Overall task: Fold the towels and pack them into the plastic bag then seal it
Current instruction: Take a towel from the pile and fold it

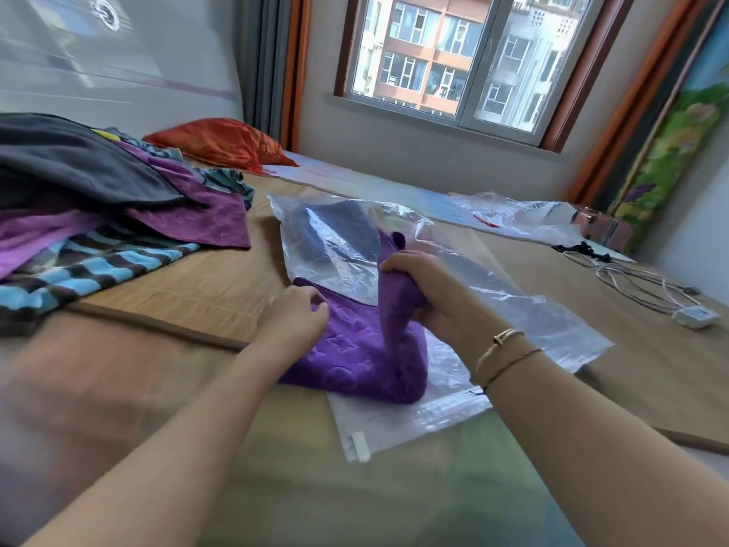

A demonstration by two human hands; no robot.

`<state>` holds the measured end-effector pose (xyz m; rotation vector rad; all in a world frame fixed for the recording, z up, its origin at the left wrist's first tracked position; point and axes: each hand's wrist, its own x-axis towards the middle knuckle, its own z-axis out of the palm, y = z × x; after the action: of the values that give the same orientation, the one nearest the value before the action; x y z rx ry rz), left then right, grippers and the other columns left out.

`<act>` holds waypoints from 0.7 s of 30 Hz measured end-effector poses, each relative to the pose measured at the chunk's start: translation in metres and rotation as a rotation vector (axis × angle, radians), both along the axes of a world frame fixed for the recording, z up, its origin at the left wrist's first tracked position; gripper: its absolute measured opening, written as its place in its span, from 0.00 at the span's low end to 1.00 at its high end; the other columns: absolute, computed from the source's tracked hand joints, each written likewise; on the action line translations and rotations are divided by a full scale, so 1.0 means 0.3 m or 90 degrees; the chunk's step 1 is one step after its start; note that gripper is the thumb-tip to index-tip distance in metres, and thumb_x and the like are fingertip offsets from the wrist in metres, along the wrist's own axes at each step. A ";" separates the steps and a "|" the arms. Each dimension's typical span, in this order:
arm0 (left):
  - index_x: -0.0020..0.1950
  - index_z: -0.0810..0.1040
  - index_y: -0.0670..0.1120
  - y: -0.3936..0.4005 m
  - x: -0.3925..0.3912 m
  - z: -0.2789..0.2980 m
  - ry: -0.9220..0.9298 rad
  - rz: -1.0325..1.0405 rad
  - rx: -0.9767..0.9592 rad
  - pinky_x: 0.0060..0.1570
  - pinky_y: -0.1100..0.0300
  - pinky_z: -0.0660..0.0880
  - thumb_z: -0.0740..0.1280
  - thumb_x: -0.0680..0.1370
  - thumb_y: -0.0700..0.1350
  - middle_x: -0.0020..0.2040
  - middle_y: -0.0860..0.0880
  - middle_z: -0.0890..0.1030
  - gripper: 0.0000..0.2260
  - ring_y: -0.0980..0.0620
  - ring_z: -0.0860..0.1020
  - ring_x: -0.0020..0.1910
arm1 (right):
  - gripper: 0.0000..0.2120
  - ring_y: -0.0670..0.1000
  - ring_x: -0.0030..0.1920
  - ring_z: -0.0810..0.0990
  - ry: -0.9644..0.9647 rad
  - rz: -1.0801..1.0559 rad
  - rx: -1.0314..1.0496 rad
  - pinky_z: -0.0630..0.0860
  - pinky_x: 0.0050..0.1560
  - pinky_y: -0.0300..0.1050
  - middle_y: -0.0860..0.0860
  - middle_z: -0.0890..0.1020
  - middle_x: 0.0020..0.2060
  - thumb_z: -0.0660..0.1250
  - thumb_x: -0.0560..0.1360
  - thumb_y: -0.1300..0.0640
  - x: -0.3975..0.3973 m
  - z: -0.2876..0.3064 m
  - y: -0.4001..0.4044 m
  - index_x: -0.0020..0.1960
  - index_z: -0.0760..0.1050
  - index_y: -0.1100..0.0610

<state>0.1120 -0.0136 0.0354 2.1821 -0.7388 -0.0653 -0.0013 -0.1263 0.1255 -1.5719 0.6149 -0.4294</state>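
Your right hand grips the purple towel at the clear zip bag's mouth. Your left hand rests on the towel, fingers curled.
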 end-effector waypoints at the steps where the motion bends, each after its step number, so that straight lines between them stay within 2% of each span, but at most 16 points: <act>1: 0.46 0.81 0.51 0.039 0.036 -0.008 0.025 0.041 -0.012 0.57 0.49 0.74 0.61 0.74 0.51 0.54 0.45 0.82 0.10 0.41 0.77 0.56 | 0.09 0.47 0.22 0.67 0.020 0.005 -0.048 0.63 0.25 0.37 0.51 0.68 0.25 0.66 0.73 0.64 0.042 -0.020 0.032 0.37 0.70 0.56; 4: 0.46 0.81 0.45 0.129 0.088 -0.044 0.062 0.099 -0.041 0.54 0.51 0.74 0.63 0.77 0.46 0.50 0.43 0.83 0.08 0.41 0.78 0.54 | 0.06 0.47 0.24 0.67 0.101 0.012 -0.143 0.63 0.25 0.37 0.51 0.69 0.28 0.67 0.73 0.62 0.138 -0.094 0.114 0.40 0.70 0.55; 6: 0.48 0.82 0.40 0.151 0.098 -0.071 0.084 0.104 -0.070 0.52 0.52 0.74 0.62 0.79 0.44 0.48 0.41 0.83 0.11 0.41 0.79 0.52 | 0.07 0.45 0.22 0.69 0.147 0.056 -0.134 0.62 0.22 0.35 0.51 0.72 0.30 0.66 0.74 0.62 0.162 -0.129 0.165 0.50 0.70 0.56; 8: 0.48 0.82 0.38 0.150 0.116 -0.090 0.104 0.097 -0.094 0.51 0.50 0.75 0.61 0.80 0.44 0.47 0.39 0.83 0.13 0.40 0.80 0.50 | 0.13 0.47 0.26 0.74 0.142 0.095 -0.097 0.65 0.25 0.38 0.52 0.76 0.34 0.62 0.76 0.64 0.169 -0.154 0.188 0.59 0.67 0.57; 9: 0.47 0.81 0.37 0.147 0.128 -0.092 0.126 0.089 -0.113 0.51 0.49 0.76 0.61 0.80 0.43 0.46 0.37 0.82 0.13 0.38 0.80 0.49 | 0.13 0.49 0.29 0.77 0.117 0.081 -0.129 0.66 0.27 0.39 0.52 0.79 0.34 0.60 0.76 0.65 0.170 -0.165 0.184 0.60 0.68 0.58; 10: 0.46 0.80 0.35 0.146 0.139 -0.091 0.147 0.079 -0.133 0.50 0.46 0.77 0.60 0.81 0.42 0.46 0.35 0.82 0.14 0.36 0.80 0.48 | 0.12 0.50 0.32 0.78 0.092 0.042 -0.215 0.68 0.29 0.39 0.52 0.80 0.34 0.60 0.75 0.66 0.170 -0.176 0.170 0.57 0.72 0.58; 12: 0.46 0.79 0.33 0.146 0.147 -0.083 0.155 0.075 -0.132 0.49 0.43 0.78 0.58 0.81 0.41 0.46 0.33 0.81 0.14 0.35 0.80 0.47 | 0.11 0.51 0.37 0.80 0.071 -0.066 -0.443 0.74 0.37 0.41 0.49 0.82 0.37 0.61 0.72 0.64 0.168 -0.198 0.121 0.51 0.77 0.55; 14: 0.47 0.80 0.35 0.152 0.138 -0.080 0.129 0.082 -0.097 0.50 0.48 0.77 0.59 0.81 0.43 0.46 0.36 0.82 0.14 0.38 0.80 0.48 | 0.12 0.53 0.49 0.80 0.116 -0.097 -0.577 0.75 0.54 0.47 0.50 0.83 0.48 0.61 0.74 0.60 0.162 -0.219 0.084 0.55 0.77 0.54; 16: 0.49 0.78 0.39 0.155 0.119 -0.074 0.102 0.089 -0.067 0.49 0.54 0.73 0.60 0.81 0.46 0.48 0.41 0.82 0.12 0.41 0.79 0.50 | 0.15 0.56 0.63 0.74 0.228 -0.043 -0.645 0.67 0.66 0.55 0.54 0.78 0.61 0.59 0.78 0.55 0.159 -0.248 0.076 0.63 0.73 0.54; 18: 0.49 0.74 0.43 0.157 0.093 -0.065 0.098 0.085 -0.066 0.46 0.57 0.68 0.61 0.81 0.48 0.48 0.45 0.79 0.08 0.44 0.77 0.51 | 0.19 0.54 0.72 0.65 0.306 0.023 -0.684 0.55 0.74 0.57 0.53 0.71 0.69 0.56 0.80 0.53 0.159 -0.279 0.094 0.70 0.68 0.54; 19: 0.49 0.72 0.44 0.156 0.081 -0.065 0.090 0.080 -0.068 0.46 0.58 0.66 0.62 0.80 0.48 0.49 0.46 0.77 0.07 0.44 0.76 0.51 | 0.19 0.53 0.74 0.61 0.305 0.042 -0.688 0.53 0.75 0.57 0.53 0.69 0.71 0.55 0.81 0.53 0.160 -0.289 0.107 0.71 0.66 0.54; 21: 0.47 0.72 0.46 0.148 0.060 -0.073 0.075 0.069 -0.056 0.50 0.58 0.68 0.62 0.80 0.51 0.54 0.44 0.74 0.09 0.44 0.76 0.52 | 0.19 0.54 0.73 0.63 0.267 0.045 -0.685 0.55 0.74 0.56 0.53 0.69 0.71 0.55 0.80 0.56 0.164 -0.305 0.120 0.71 0.66 0.55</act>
<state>0.1300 0.0309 0.0136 2.1106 -0.5474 -0.1030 0.0480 -0.0904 0.0339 -2.7491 0.6773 -0.3960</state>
